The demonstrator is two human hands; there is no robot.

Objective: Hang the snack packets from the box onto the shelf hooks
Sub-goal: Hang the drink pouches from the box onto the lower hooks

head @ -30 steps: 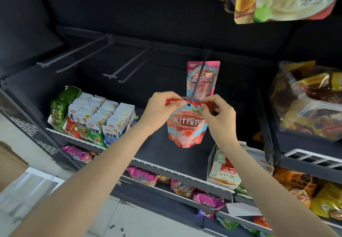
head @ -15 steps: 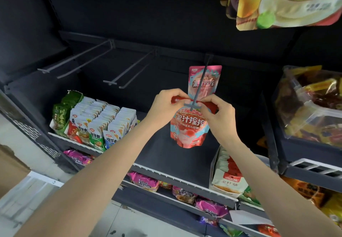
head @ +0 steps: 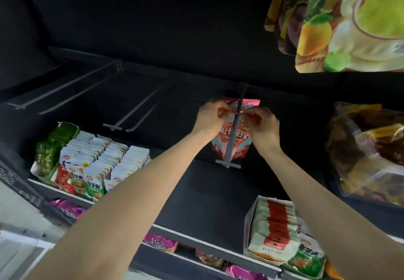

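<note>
A pink and red snack packet [head: 240, 142] hangs partway along a grey shelf hook [head: 232, 135] in the middle of the head view. My left hand [head: 211, 116] pinches its red top edge on the left of the hook. My right hand [head: 261, 122] pinches the same edge on the right. Behind it another pink packet [head: 251, 102] hangs further back on the same hook. A white box [head: 251, 227] of packets with red tops stands on the shelf at the lower right.
Two bare double hooks [head: 65, 89] [head: 140, 113] stick out to the left. White and green packet rows [head: 91, 159] fill the left shelf. Clear bags of snacks [head: 369, 148] sit on the right; a large fruit-print bag [head: 349, 22] hangs above. Lower shelves hold pink packets [head: 159, 241].
Both hands have pushed the packet from the hook's tip back along the hook toward the rear packet. The view has tilted upward.
</note>
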